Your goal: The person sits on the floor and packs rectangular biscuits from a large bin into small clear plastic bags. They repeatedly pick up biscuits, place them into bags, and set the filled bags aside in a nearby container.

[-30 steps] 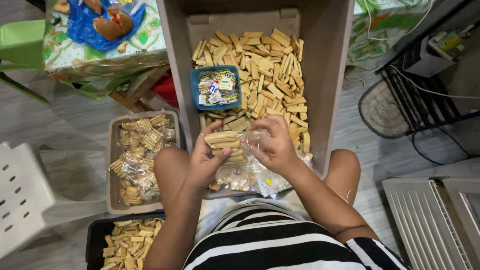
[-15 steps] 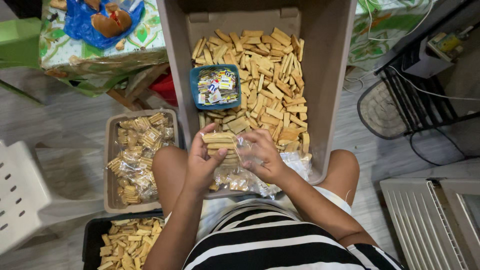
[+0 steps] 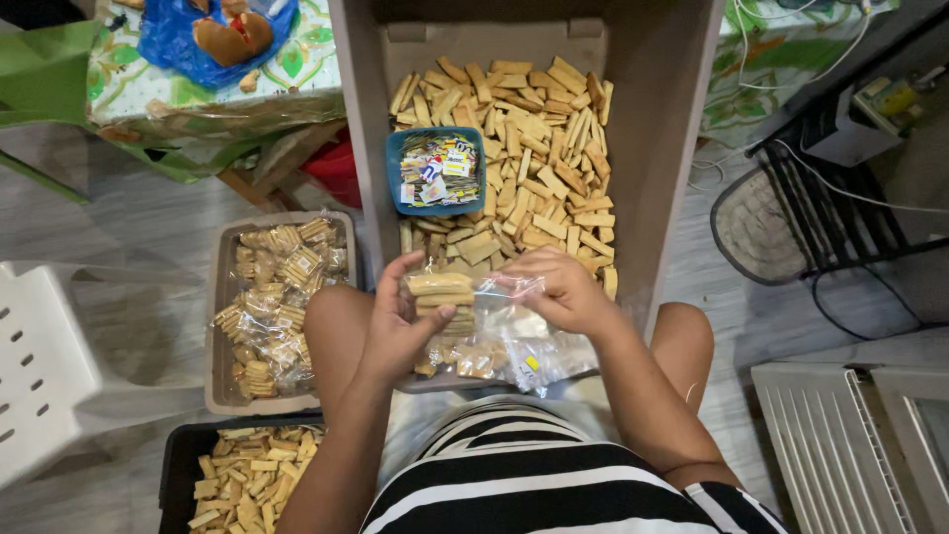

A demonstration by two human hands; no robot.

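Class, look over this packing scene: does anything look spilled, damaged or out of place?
Nothing stands out. The biscuits lie loose inside the big bin, the small blue tub sits on them, and both hands hold a clear bag.

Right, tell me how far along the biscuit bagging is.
Done: a grey tray of filled clear packets beside the left knee. In hand: left hand holds a stack of tan biscuits; right hand holds a clear plastic bag. Left: loose biscuits fill the big grey bin.

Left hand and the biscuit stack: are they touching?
Touching. The head view shows the left hand wrapped around the biscuit stack, thumb pressed under it and fingers behind, with no gap. The right hand holds the clear bag beside it.
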